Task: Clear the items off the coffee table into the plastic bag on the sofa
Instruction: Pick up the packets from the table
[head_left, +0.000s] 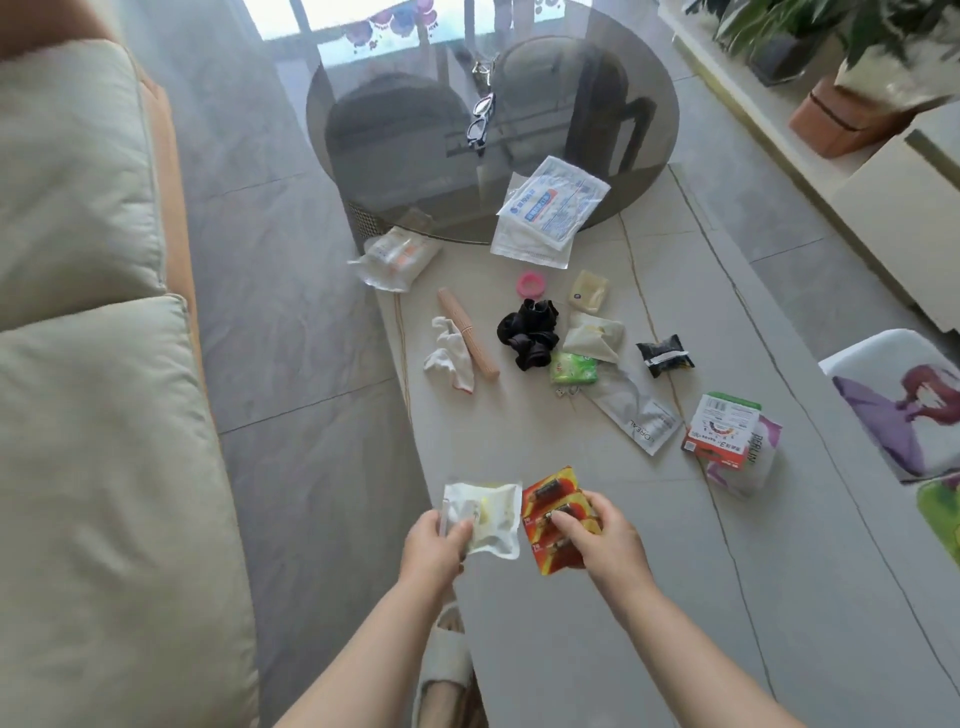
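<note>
My left hand (435, 545) pinches a white and yellow sachet (491, 517) by its left edge, just above the near end of the coffee table (597, 623). Beside it, my right hand (602, 535) grips a red and orange battery pack (553, 512). Farther along the table lie a black scrunchie (530, 332), a rolled bamboo mat (467, 332), a white cloth (451, 358), a green packet (573, 368), a silver sachet (636, 413), a black packet (666, 355) and a mask packet (550, 208). The plastic bag is out of view.
The cream sofa (88, 364) runs along the left, across a strip of grey floor. A round glass table (493, 119) with glasses (480, 122) on it overlaps the far end. A red and green box (719, 428), a pink lid (530, 283) and potted plants (852, 88) are to the right.
</note>
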